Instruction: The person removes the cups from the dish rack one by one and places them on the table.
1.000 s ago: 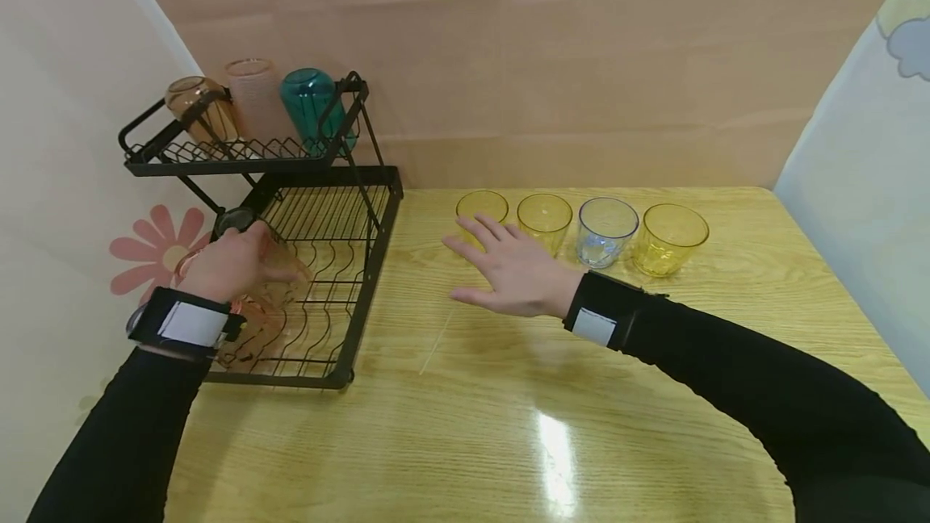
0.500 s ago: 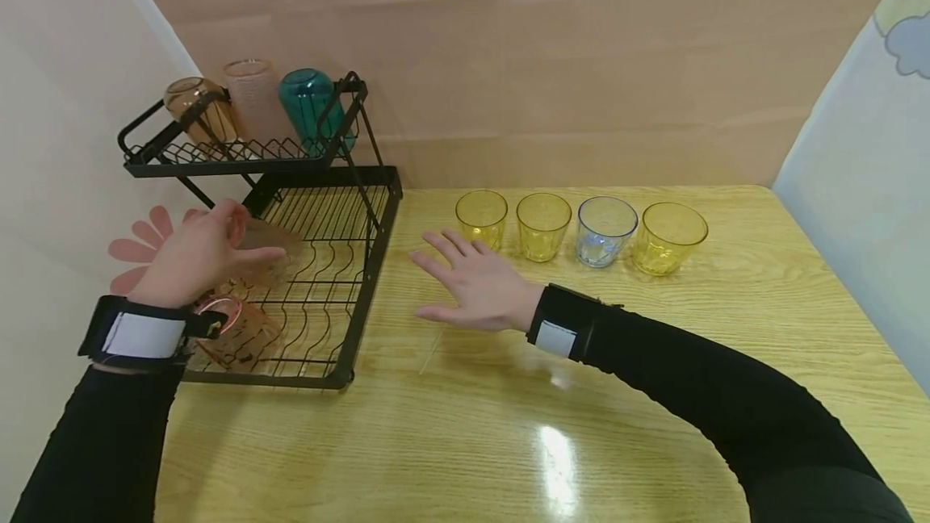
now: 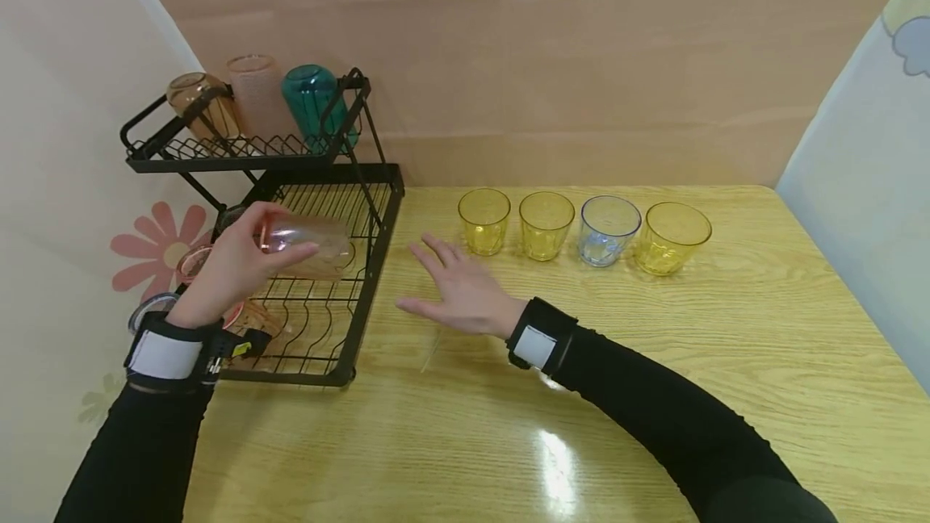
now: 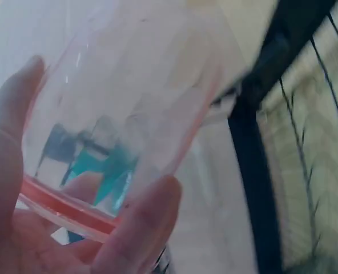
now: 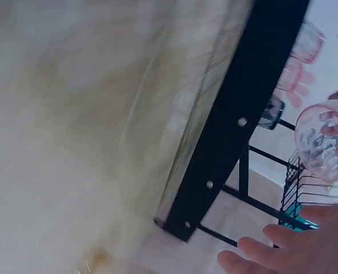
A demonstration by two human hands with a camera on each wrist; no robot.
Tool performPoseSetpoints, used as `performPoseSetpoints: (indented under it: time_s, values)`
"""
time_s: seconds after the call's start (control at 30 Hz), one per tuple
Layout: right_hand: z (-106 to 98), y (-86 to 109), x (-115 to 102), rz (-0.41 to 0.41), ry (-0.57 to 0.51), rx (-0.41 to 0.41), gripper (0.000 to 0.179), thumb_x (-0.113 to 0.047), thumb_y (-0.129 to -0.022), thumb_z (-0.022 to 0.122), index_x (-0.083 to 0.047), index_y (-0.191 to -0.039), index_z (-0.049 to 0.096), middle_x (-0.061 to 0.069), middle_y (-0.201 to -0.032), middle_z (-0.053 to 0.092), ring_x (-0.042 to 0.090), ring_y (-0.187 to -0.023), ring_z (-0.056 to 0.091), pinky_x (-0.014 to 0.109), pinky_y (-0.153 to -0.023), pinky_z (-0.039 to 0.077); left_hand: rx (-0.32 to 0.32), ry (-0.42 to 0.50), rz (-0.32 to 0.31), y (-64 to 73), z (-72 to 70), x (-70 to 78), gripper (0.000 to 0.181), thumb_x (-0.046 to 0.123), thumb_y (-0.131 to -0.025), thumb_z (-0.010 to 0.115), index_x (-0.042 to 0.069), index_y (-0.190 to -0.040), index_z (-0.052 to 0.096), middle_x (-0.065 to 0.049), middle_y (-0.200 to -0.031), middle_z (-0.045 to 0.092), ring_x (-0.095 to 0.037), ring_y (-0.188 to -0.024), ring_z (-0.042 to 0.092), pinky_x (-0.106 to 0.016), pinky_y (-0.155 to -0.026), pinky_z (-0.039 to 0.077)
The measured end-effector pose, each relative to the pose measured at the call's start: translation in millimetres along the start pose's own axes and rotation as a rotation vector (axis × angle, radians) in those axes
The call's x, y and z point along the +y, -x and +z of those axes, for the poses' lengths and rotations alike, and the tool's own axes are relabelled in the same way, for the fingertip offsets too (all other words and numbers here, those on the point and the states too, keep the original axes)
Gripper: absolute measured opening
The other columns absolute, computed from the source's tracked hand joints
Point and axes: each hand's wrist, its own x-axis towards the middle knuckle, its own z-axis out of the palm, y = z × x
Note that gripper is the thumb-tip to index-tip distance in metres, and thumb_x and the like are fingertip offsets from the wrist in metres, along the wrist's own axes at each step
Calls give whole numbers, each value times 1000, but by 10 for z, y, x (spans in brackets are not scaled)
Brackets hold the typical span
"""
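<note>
The left hand (image 3: 227,271) has shifted right since half a second ago; its thumb and fingers now grip a pink glass (image 3: 316,242), tipped sideways, rim toward the palm, above the black rack (image 3: 368,281). Right of it, the right hand (image 3: 468,290) spreads relaxed fingers over a wood-grain table (image 3: 436,450); beyond them hangs a creased beige backdrop (image 3: 567,63).

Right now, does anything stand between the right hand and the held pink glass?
In the head view, the rack's right rail crosses between the right hand and the held pink glass, but seems to lie lower; nothing visible blocks the way above it.
</note>
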Motion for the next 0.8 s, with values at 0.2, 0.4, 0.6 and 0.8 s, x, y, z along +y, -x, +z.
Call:
performPoseSetpoints:
  time_s: [0.2,0.4,0.6,0.8]
  values:
    - [133,38,-80,82,-407,78,91,-67,-93,42,-14,-157,5,11,-160,16,30,-143,21,51,-111,24,-30,232,-31,-78,261,104,58,29,-95,66,2,-139,39,-23,-124,50,-32,-104,49,-30,-72,45]
    - [213,17,-176,152,-807,188,115,-89,-76,30,-14,-156,-3,14,-160,13,35,-141,26,54,-107,29,-79,580,-89,-109,597,255,52,22,-99,58,2,-139,33,-20,-130,42,-20,-98,56,-29,-74,54]
    - [143,-6,-346,246,-1121,346,128,-95,-66,32,-11,-155,-5,20,-158,9,38,-141,23,60,-102,33,-72,745,-129,-111,889,413,49,19,-100,56,1,-138,32,-21,-131,44,-23,-100,59,-33,-78,55]
    - [98,24,-437,337,-1215,428,114,-89,-77,30,-11,-156,5,18,-158,14,40,-138,27,63,-99,35,-40,741,-142,-101,1108,543,49,16,-98,60,2,-137,34,-18,-140,38,-31,-110,51,-37,-77,55]
